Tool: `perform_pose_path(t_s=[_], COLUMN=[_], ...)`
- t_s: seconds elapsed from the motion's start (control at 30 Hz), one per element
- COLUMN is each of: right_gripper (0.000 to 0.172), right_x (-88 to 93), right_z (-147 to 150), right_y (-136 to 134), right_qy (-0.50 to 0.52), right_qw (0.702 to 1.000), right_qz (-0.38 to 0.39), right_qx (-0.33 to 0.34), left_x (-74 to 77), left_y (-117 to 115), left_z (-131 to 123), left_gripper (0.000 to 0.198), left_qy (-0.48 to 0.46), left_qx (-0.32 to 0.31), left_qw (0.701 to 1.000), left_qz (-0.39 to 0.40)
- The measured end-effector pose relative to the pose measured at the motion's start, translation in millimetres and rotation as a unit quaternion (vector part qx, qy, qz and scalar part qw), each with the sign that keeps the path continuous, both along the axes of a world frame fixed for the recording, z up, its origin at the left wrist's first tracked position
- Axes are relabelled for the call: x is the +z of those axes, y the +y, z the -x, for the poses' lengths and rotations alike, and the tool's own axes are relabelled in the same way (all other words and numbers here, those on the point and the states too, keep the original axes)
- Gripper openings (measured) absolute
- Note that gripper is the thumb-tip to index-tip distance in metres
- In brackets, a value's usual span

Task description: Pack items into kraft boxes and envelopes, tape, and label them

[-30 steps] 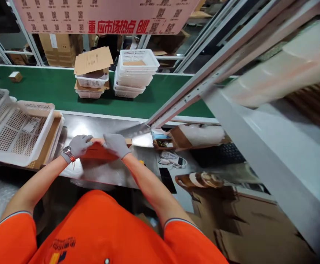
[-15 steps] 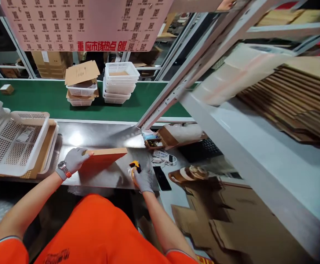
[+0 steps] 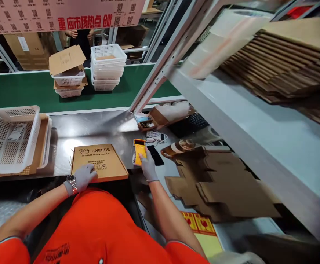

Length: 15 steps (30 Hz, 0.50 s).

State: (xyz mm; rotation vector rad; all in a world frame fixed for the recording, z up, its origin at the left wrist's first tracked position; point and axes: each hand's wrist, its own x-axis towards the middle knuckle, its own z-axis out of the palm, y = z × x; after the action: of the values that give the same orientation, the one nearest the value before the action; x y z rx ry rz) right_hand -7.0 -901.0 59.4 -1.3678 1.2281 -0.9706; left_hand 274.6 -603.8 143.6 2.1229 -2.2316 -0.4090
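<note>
A flat cardboard box [image 3: 105, 157] with printed lettering lies face up at the near edge of the metal table [image 3: 91, 126]. My left hand [image 3: 84, 176], gloved in grey with a watch at the wrist, rests on the box's near left part, its fingers bent against the lid. To the right of the box, my gloved right hand [image 3: 148, 167] is closed on a yellow tape dispenser [image 3: 140, 151]. The dispenser is held upright at the table's right side, beside a black phone [image 3: 155, 156].
White baskets [image 3: 11, 139] stand at the left. Stacked baskets [image 3: 106, 73] sit on the green conveyor [image 3: 135, 79], with a person [image 3: 80, 42] behind. A slanted metal post [image 3: 160, 69] and shelf [image 3: 231, 121] cross the right. A bottle [image 3: 178, 147] and flat cardboard [image 3: 226, 183] lie below.
The box, earlier tilted up in my left hand, now lies flat, and that hand has moved down onto its lid. My right hand has turned the dispenser upright. The whole view has shifted.
</note>
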Motion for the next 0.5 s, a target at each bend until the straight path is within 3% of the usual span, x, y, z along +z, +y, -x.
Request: perform_pose_path(t_s=[0.13, 0.2, 0.27, 0.37, 0.43, 0.5], right_gripper=[0.105, 0.097, 0.093, 0.094, 0.092, 0.083], right_x=[26.8, 30.4, 26.9, 13.0, 1.3, -10.7], right_z=[21, 24, 21, 10, 3, -2], right_y=[38, 67, 100, 148, 175, 198], right_qy=[-0.124, -0.129, -0.121, -0.104, -0.095, -0.089], right_qw=[0.987, 0.984, 0.983, 0.979, 0.979, 0.982], right_qz=[-0.091, -0.115, -0.139, -0.174, -0.181, -0.165], right_qx=[-0.055, -0.042, -0.025, -0.009, -0.008, -0.013], left_x=[-79.7, -116.3, -143.8, -163.7, -164.2, -157.5], left_y=[2, -1, -5, -16, -22, -25], left_z=[14, 23, 33, 44, 47, 45], left_gripper=[0.023, 0.025, 0.031, 0.04, 0.044, 0.061], left_qy=[0.073, 0.079, 0.078, 0.076, 0.075, 0.085], left_qx=[0.013, 0.018, 0.023, 0.043, 0.046, 0.035], left_qw=[0.997, 0.996, 0.996, 0.996, 0.995, 0.995], left_qz=[-0.012, -0.026, -0.036, -0.037, -0.04, -0.047])
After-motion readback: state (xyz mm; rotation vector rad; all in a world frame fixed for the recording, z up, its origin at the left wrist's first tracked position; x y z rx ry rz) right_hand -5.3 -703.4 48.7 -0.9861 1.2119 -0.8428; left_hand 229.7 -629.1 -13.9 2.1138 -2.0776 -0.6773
